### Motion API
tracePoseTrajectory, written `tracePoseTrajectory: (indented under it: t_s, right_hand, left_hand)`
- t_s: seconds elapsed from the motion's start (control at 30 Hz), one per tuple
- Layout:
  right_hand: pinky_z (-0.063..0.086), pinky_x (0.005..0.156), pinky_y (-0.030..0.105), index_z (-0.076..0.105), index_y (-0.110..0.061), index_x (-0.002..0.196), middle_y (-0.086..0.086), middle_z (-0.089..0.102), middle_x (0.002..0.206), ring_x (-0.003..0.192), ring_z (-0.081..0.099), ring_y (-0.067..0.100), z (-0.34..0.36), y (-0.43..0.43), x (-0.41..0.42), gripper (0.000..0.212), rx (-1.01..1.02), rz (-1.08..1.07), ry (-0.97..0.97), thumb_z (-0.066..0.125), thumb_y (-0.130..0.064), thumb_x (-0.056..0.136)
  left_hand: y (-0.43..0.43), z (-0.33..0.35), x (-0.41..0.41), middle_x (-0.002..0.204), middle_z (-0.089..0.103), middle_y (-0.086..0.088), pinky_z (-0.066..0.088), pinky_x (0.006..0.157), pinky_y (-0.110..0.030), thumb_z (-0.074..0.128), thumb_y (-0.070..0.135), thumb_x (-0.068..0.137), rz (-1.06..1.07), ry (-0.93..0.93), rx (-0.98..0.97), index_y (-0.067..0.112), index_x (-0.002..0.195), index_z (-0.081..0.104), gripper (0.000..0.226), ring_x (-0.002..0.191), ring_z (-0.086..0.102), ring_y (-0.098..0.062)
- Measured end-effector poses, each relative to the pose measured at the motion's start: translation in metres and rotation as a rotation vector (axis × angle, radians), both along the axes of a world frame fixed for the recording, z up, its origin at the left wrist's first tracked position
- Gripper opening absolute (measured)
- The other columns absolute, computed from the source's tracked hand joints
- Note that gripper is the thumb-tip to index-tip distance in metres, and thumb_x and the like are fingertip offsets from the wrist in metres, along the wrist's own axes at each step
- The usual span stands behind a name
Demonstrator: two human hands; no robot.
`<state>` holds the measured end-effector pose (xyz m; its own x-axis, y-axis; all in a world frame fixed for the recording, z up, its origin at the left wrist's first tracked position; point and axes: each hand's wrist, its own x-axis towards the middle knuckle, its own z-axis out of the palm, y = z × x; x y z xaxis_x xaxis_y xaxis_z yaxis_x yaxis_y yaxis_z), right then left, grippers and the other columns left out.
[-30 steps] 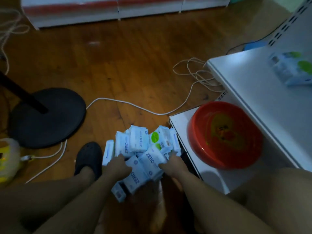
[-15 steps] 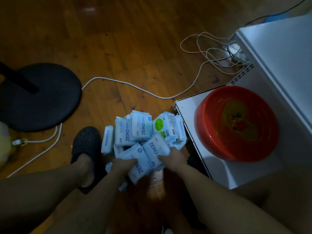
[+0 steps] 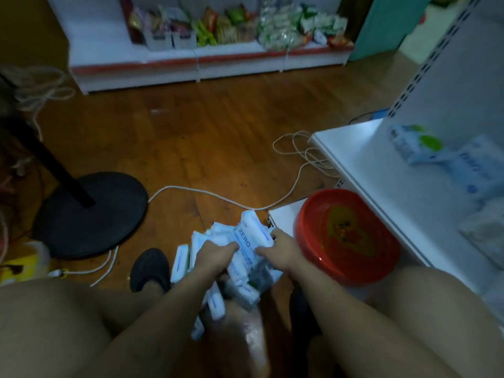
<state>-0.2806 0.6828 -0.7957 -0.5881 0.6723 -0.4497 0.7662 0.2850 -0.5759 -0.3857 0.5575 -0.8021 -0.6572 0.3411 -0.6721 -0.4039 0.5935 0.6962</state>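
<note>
Soft white-and-blue ZERO packets (image 3: 249,242) squeezed between 2 hands
The left hand (image 3: 214,256) and right hand (image 3: 282,249) clutch the ZERO packets from either side; 0.5 s ago they lay spread wider, with a green-dot pack showing on top.

White packets (image 3: 246,240), a black stand base (image 3: 90,214) and a white cable (image 3: 207,193) are borne by the wooden floor (image 3: 218,137); a red bowl (image 3: 313,214) is carried by the low shelf (image 3: 281,217).

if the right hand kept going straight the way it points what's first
The right hand grips the ZERO pack, so that comes first; beyond it, probably the white cable, though depth is unclear.
</note>
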Motion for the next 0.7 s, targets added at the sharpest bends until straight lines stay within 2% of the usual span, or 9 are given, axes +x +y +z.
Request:
tracePoseTrajectory:
  t_s: [0.1,0.17,0.23,0.33,0.4,0.5,0.6,0.7]
  right_hand:
    - [0.043,0.065,0.032,0.043,-0.025,0.079,-0.004,0.055,0.08,0.078,0.057,0.022,0.053,0.008,0.013,0.03,0.096,-0.011,0.104,0.072,-0.033,0.074]
    - [0.045,0.067,0.033,0.046,-0.021,0.081,-0.003,0.058,0.084,0.081,0.057,0.021,0.083,0.015,0.026,0.029,0.155,-0.039,0.157,0.071,-0.033,0.075]
    - [0.043,0.066,0.034,0.043,-0.019,0.077,-0.002,0.058,0.082,0.079,0.056,0.021,0.112,0.024,0.041,0.032,0.212,-0.067,0.208,0.071,-0.033,0.075]
    - [0.036,0.06,0.033,0.041,-0.02,0.074,-0.004,0.053,0.076,0.075,0.051,0.02,0.153,0.041,0.063,0.034,0.281,-0.124,0.27,0.072,-0.034,0.075]
    - [0.034,0.063,0.03,0.043,-0.023,0.074,-0.005,0.054,0.08,0.078,0.052,0.02,0.176,0.053,0.077,0.031,0.325,-0.171,0.303,0.072,-0.035,0.076]
    - [0.046,0.073,0.034,0.053,-0.02,0.092,0.0,0.061,0.094,0.088,0.059,0.023,0.195,0.068,0.094,0.028,0.362,-0.223,0.342,0.072,-0.034,0.077]
    - [0.05,0.081,0.036,0.054,-0.019,0.111,0.004,0.065,0.109,0.096,0.062,0.028,0.203,0.082,0.107,0.039,0.4,-0.232,0.326,0.068,-0.034,0.078]
    - [0.047,0.078,0.032,0.054,-0.019,0.113,0.003,0.065,0.111,0.098,0.061,0.026,0.213,0.104,0.121,0.039,0.44,-0.223,0.268,0.066,-0.032,0.079]
  left_hand:
    - [0.014,0.044,0.007,0.093,0.071,-0.005,0.056,0.074,-0.035,0.068,0.031,0.083,-0.004,0.131,0.111,0.017,0.09,0.066,0.015,0.084,0.068,-0.024]
    - [0.026,0.07,0.014,0.093,0.072,-0.003,0.059,0.075,-0.04,0.066,0.03,0.086,-0.039,0.172,0.193,0.021,0.088,0.064,0.01,0.084,0.069,-0.025]
    - [0.039,0.098,0.021,0.092,0.072,-0.003,0.059,0.077,-0.044,0.068,0.036,0.083,-0.062,0.225,0.241,0.022,0.089,0.064,0.016,0.083,0.07,-0.026]
    - [0.06,0.134,0.029,0.093,0.071,-0.003,0.059,0.078,-0.043,0.069,0.039,0.082,-0.093,0.314,0.309,0.02,0.091,0.064,0.022,0.085,0.069,-0.026]
    - [0.075,0.158,0.038,0.094,0.07,-0.004,0.06,0.075,-0.044,0.07,0.044,0.078,-0.121,0.316,0.355,0.02,0.095,0.063,0.03,0.083,0.07,-0.026]
    - [0.102,0.185,0.055,0.09,0.068,-0.007,0.058,0.062,-0.039,0.073,0.046,0.073,-0.151,0.258,0.404,0.014,0.1,0.056,0.045,0.074,0.068,-0.025]
    - [0.133,0.197,0.076,0.083,0.063,-0.005,0.044,0.051,-0.028,0.073,0.037,0.08,-0.218,0.249,0.442,0.012,0.097,0.052,0.036,0.063,0.057,-0.018]
    - [0.161,0.201,0.095,0.087,0.064,-0.003,0.043,0.049,-0.026,0.071,0.029,0.084,-0.274,0.225,0.466,0.014,0.091,0.051,0.027,0.066,0.059,-0.013]
